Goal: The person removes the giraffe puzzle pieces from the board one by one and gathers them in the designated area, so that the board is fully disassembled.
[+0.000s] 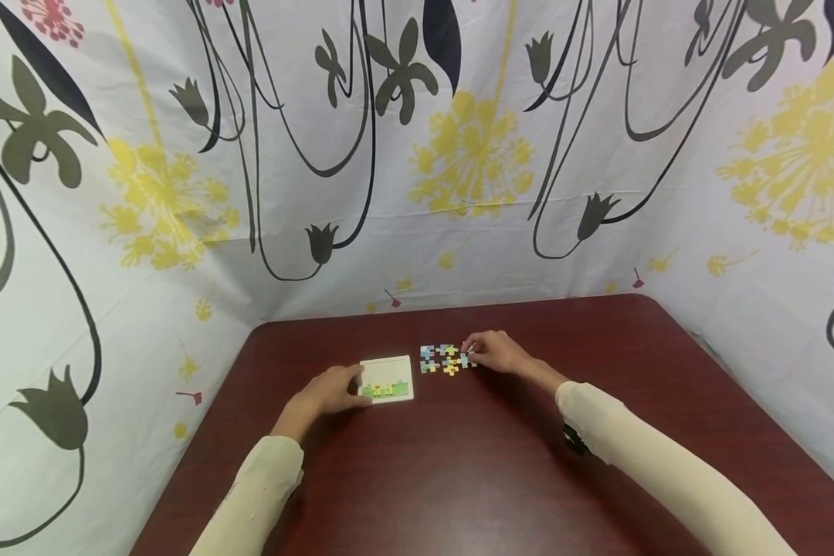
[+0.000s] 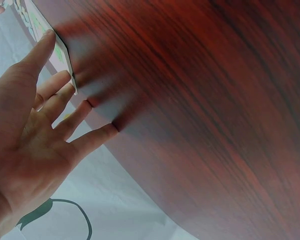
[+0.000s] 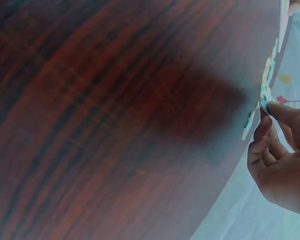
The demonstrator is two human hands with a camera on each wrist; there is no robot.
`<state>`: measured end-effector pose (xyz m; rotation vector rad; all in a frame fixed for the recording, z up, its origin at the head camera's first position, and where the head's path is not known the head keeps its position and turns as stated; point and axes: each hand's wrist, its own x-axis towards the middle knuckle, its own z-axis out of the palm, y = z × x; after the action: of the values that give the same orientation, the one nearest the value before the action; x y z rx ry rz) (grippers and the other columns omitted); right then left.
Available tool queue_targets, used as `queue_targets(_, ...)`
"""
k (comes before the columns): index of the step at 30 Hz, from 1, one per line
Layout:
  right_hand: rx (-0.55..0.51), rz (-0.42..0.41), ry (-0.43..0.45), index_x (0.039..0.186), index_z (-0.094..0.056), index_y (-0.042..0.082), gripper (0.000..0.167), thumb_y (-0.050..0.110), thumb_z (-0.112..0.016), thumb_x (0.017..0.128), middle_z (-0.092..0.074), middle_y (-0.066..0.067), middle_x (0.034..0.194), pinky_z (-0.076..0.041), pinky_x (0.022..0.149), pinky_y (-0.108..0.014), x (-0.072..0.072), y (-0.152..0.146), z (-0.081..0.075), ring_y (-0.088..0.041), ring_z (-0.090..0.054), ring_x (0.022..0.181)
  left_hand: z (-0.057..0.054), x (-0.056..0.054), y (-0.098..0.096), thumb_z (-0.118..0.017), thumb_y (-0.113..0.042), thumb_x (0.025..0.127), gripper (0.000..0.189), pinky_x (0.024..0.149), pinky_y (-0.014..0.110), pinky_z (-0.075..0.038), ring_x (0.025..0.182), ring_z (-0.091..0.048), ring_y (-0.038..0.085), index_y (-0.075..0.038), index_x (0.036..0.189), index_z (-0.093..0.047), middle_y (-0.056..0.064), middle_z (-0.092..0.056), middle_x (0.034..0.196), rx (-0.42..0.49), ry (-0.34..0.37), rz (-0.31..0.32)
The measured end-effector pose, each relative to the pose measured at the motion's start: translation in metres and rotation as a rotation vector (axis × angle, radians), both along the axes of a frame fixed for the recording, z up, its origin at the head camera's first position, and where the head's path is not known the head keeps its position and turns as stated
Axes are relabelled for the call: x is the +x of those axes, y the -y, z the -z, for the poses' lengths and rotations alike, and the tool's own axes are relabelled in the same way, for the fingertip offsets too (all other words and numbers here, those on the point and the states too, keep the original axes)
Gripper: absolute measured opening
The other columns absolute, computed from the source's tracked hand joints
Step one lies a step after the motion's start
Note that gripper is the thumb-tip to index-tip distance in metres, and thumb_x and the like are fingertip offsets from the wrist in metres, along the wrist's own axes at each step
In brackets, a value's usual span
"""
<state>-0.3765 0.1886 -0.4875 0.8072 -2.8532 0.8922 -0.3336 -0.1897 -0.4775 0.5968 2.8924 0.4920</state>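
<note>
Right hand (image 1: 496, 352) pinches one puzzle piece (image 3: 264, 100) between thumb and fingertips at the right end of the loose pieces (image 1: 449, 350), left hand (image 1: 330, 389), fingers spread, touching the tray (image 1: 389, 370); the piece should prove light, thin and stiff, best taken by opposite edges.

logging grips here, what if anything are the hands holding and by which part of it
The right hand pinches a puzzle piece by its edge. The left hand touches the white tray's left side, fingers spread.
</note>
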Motion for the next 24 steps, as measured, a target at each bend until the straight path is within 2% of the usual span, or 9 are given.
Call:
queue_targets(5,0.032,0.007,-0.003,0.114,-0.075,0.007,0.016,0.008,-0.071,0.099,-0.077,-0.006,0.098,-0.058,0.074,-0.038,0.0,-0.002,0.006,-0.022,-0.073,0.091,0.0,0.0,0.0,-0.085,-0.039,0.088,0.042,0.078,0.04,-0.047,0.085,-0.053,0.018,-0.013,0.113,-0.064,-0.001,-0.06,0.094,0.001,-0.003,0.0)
queue_targets(11,0.05,0.051,0.006,0.115,-0.076,0.01,0.016,0.01,-0.071,0.099,-0.077,-0.003,0.098,-0.057,0.076,-0.041,0.002,-0.004,0.011,-0.02,-0.072,0.09,-0.001,0.001,0.0,-0.086,-0.038,0.087,0.042,0.078,0.04,-0.048,0.084,-0.053,0.017,-0.013,0.113,-0.064,-0.001,-0.06,0.093,0.004,-0.008,0.008)
queue_targets(19,0.052,0.047,-0.016,0.114,-0.077,0.01,0.017,0.009,-0.071,0.098,-0.076,-0.003,0.095,-0.055,0.071,-0.04,0.0,-0.006,0.011,-0.017,-0.07,0.084,-0.003,0.002,0.0,-0.086,-0.038,0.087,0.04,0.078,0.04,-0.047,0.083,-0.053,0.017,-0.013,0.109,-0.064,0.0,-0.061,0.092,-0.004,-0.006,0.001)
queue_targets(24,0.072,0.052,-0.018,0.113,-0.078,0.011,0.016,0.009,-0.072,0.098,-0.075,-0.002,0.095,-0.056,0.073,-0.039,0.001,-0.004,0.012,-0.016,-0.07,0.084,-0.002,0.001,0.001,-0.086,-0.037,0.087,0.04,0.077,0.04,-0.047,0.082,-0.053,0.018,-0.013,0.108,-0.063,0.001,-0.061,0.092,-0.001,-0.007,0.002)
